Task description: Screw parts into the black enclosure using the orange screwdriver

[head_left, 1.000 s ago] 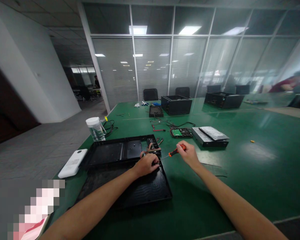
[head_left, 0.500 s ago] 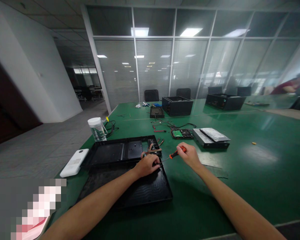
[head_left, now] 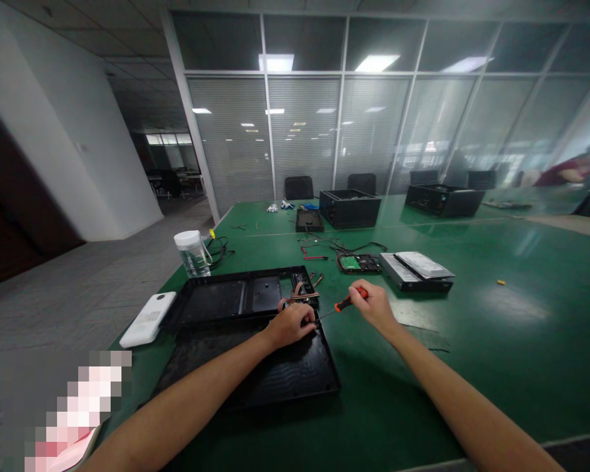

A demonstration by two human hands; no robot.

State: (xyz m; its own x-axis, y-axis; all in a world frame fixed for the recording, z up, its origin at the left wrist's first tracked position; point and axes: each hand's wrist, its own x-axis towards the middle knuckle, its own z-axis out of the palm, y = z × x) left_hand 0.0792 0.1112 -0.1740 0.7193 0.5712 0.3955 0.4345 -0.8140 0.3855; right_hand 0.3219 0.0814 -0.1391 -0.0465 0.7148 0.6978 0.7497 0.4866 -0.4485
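Note:
My right hand (head_left: 372,303) is closed round the red-and-black handle of a screwdriver (head_left: 345,302). The shaft slants down to the left, its tip beside the fingers of my left hand (head_left: 293,324). Those fingers are curled together at the inner edge of an opened black plastic casing; what they pinch, if anything, is hidden. The casing's nearer half (head_left: 295,373) lies flat under my left forearm. Behind it sits the farther half (head_left: 216,298), with striped ribbon wires (head_left: 302,296) at its right end.
A white power bank (head_left: 148,319) and a water bottle (head_left: 193,254) stand left on the green table. Ahead lie a circuit board (head_left: 356,263), loose cables (head_left: 356,248) and a silver-black drive (head_left: 417,272). Black computer cases (head_left: 350,210) stand farther back; a person (head_left: 568,170) is at far right.
Almost nothing differs. Both hands and the screwdriver keep their places at the casing, and the whole view has shifted very slightly.

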